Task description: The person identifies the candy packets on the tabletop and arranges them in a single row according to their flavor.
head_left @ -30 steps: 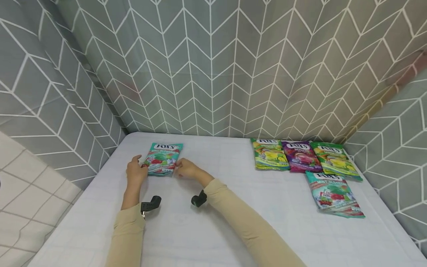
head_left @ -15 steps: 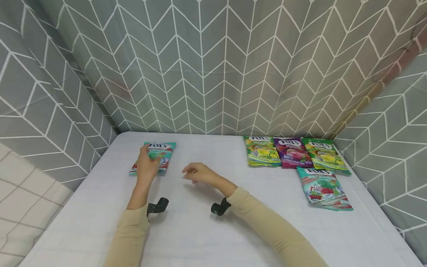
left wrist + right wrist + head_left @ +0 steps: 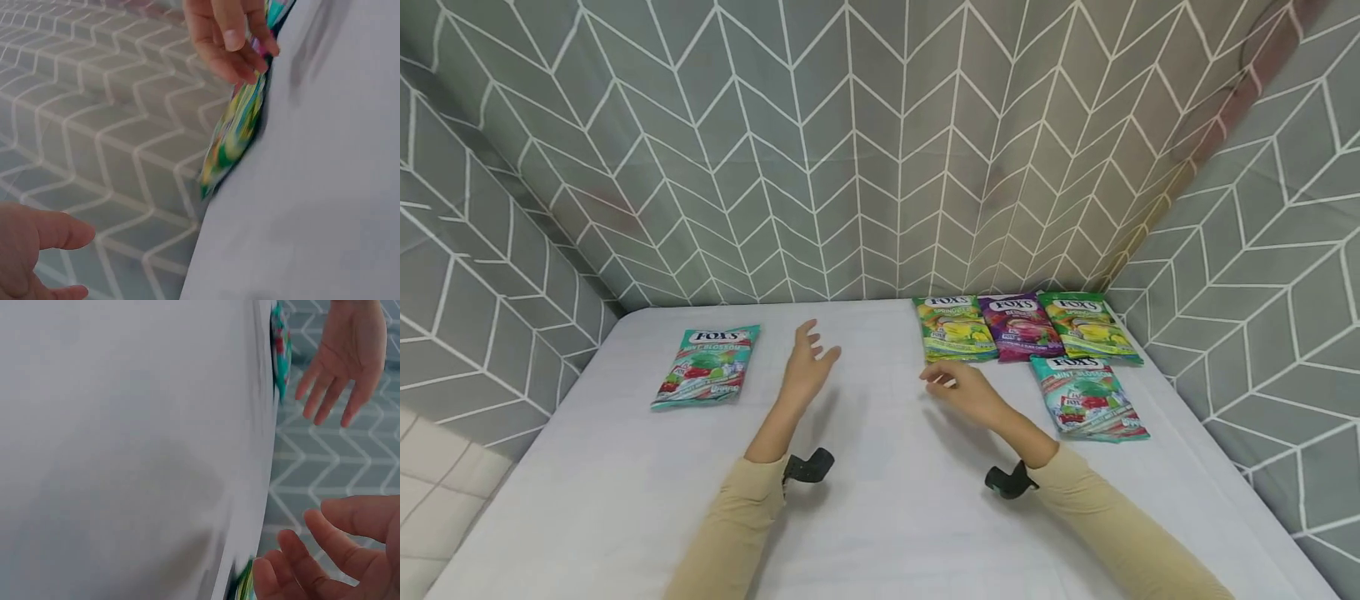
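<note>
A teal candy bag marked FOX'S Mint Blossom lies by itself on the left side of the white table. My left hand is raised to the right of it, apart from it, fingers spread and loosely bent around nothing. Over the middle right my right hand hovers with relaxed, slightly bent fingers and holds nothing. It is just in front of a yellow-green candy bag. In the right wrist view, the thumb and fingers of that hand stand apart.
Beside the yellow-green bag lie a purple candy bag and another yellow-green candy bag. More teal candy bags, overlapping, lie in front of them. Grey zigzag-patterned curtains stand behind and along both sides of the white table.
My left hand has let go of the lone teal bag and moved right. My right hand has also left that bag and moved right, toward the other bags. The head view has shifted right.
</note>
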Motion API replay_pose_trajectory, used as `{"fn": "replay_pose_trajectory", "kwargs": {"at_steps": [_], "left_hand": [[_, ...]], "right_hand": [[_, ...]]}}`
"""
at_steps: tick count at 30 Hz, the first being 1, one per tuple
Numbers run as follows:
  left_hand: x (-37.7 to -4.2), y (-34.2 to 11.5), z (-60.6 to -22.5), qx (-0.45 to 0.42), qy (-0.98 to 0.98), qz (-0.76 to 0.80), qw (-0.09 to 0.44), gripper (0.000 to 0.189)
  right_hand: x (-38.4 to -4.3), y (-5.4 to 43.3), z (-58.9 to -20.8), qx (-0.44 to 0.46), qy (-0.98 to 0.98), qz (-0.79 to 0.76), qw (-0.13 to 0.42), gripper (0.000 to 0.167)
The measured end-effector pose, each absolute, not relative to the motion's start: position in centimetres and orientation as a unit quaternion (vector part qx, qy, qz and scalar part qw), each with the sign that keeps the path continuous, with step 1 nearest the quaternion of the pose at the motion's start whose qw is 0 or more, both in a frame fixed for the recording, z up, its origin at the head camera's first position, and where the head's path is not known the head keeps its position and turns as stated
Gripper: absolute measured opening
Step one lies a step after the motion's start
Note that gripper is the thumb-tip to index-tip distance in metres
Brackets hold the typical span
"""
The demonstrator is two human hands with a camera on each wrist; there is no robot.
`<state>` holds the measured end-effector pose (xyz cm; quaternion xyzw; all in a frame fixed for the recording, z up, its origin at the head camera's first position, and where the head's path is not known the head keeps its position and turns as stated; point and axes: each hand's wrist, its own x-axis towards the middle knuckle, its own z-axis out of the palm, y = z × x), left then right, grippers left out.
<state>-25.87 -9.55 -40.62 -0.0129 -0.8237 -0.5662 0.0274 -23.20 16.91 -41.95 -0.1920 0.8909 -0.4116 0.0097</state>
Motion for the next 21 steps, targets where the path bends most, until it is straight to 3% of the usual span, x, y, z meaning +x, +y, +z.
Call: {"fn": "replay_pose_trajectory", "kwargs": {"at_steps": [8,21], "left_hand": [[-26.4,0.0,-41.8,-0.05,-0.828,-0.557,-0.046,0.062],[-25.4,11.4,-43.4,-0.135,-0.824,-0.52,-0.18,0.045]], "right_hand": [[-21.5,24.3,-41.4,-0.105,0.916,-0.386,-0.044,0.021],[-18.5,32.4,-40.4,0.072,0.916,-0.393,-0.044,0.042]]}}
